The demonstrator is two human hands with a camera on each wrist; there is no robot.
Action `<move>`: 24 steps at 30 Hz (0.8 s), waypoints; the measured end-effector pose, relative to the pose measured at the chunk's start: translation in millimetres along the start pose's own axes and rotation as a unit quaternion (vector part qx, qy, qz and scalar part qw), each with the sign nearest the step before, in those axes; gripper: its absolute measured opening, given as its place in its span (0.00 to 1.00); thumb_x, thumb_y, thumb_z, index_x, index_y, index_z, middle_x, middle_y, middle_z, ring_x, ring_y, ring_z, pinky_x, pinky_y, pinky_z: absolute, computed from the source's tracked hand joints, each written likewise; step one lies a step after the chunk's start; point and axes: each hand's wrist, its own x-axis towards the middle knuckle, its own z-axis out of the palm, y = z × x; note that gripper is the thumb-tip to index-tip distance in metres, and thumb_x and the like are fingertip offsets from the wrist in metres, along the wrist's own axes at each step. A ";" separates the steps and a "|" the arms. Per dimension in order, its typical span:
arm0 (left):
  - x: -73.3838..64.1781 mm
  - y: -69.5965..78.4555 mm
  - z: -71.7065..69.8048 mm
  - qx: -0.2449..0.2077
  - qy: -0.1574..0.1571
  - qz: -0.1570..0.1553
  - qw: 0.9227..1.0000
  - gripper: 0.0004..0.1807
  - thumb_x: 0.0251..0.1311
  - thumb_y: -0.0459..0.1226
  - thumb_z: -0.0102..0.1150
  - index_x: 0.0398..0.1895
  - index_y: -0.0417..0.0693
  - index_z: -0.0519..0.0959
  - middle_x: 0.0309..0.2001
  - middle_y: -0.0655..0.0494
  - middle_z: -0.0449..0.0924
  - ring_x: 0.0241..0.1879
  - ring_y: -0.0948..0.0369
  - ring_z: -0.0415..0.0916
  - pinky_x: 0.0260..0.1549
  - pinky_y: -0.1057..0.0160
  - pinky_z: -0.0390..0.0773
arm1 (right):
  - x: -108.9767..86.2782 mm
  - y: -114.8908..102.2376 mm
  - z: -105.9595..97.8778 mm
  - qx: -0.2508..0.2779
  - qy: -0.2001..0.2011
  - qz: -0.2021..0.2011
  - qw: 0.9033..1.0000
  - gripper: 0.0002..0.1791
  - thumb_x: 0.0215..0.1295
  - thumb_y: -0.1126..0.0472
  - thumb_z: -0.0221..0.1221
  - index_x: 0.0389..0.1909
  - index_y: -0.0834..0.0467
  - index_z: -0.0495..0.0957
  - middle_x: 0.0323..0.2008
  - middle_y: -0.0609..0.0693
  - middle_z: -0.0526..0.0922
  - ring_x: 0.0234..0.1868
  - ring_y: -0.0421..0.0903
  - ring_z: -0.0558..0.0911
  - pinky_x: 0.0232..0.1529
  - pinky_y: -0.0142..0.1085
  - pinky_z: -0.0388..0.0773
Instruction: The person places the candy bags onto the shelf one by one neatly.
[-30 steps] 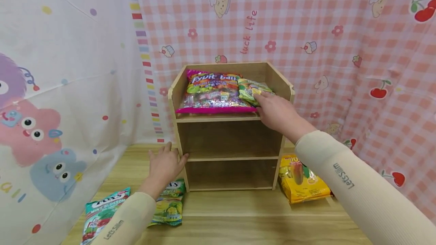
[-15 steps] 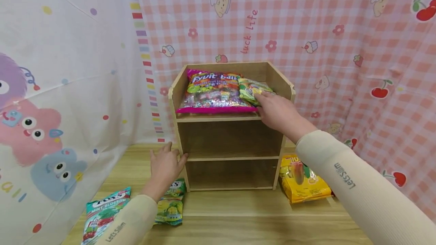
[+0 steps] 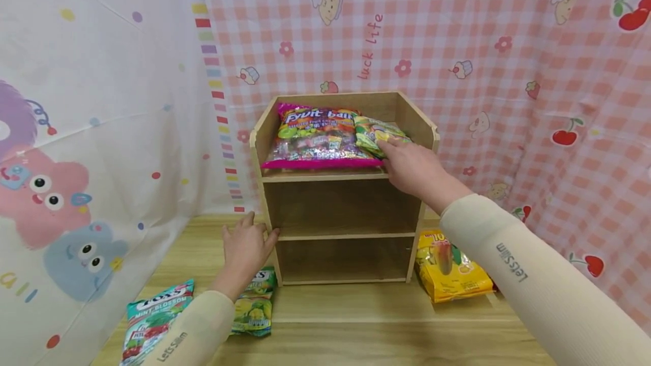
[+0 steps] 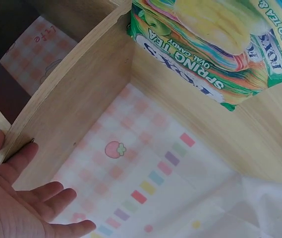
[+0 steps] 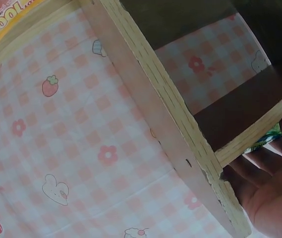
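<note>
In the head view a wooden three-tier shelf (image 3: 346, 237) stands on the table. My left hand (image 3: 246, 250) holds its left side panel (image 4: 84, 91), thumb at the front edge and forefinger on the outer face, other fingers spread. My right hand (image 3: 414, 168) reaches over the top tier and holds a small green candy bag (image 3: 373, 131), covering its near right part. That bag overlaps a larger pink and purple Fruit Balls bag (image 3: 317, 140). In the right wrist view, my right fingers (image 5: 259, 166) show beside the top board, a bit of green wrapper (image 5: 267, 139) behind them.
A yellow candy bag (image 3: 450, 270) lies right of the shelf. On the left, a green Fox's Spring Tea bag (image 3: 254, 306) lies partly behind the left wrist, with a teal Fox's Mint Blossom bag (image 3: 155, 318) farther out. Patterned cloth (image 3: 315, 27) hangs close behind and beside.
Hardly anything differs: both hands keep their places at the shelf and on the green candy bag. The whole head view shifts very slightly.
</note>
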 end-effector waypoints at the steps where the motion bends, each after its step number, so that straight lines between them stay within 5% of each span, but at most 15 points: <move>1: 0.0 0.6 0.0 -0.002 0.001 0.000 1.000 0.23 0.69 0.52 0.54 0.42 0.40 0.86 0.65 0.34 0.69 0.63 0.37 0.67 0.60 0.24 0.52 | -0.1 0.5 -0.6 -0.002 0.001 -0.001 1.000 0.28 0.74 0.60 0.51 0.72 0.62 0.64 0.69 0.63 0.67 0.65 0.63 0.71 0.60 0.57 0.71; 24: -0.5 1.9 -0.2 -0.014 -0.012 -0.009 1.000 0.24 0.71 0.50 0.52 0.46 0.38 0.85 0.66 0.32 0.68 0.64 0.37 0.66 0.60 0.24 0.53 | -12.1 5.2 -15.7 0.048 0.009 0.004 0.999 0.30 0.74 0.59 0.53 0.72 0.65 0.62 0.68 0.66 0.67 0.66 0.64 0.70 0.65 0.57 0.65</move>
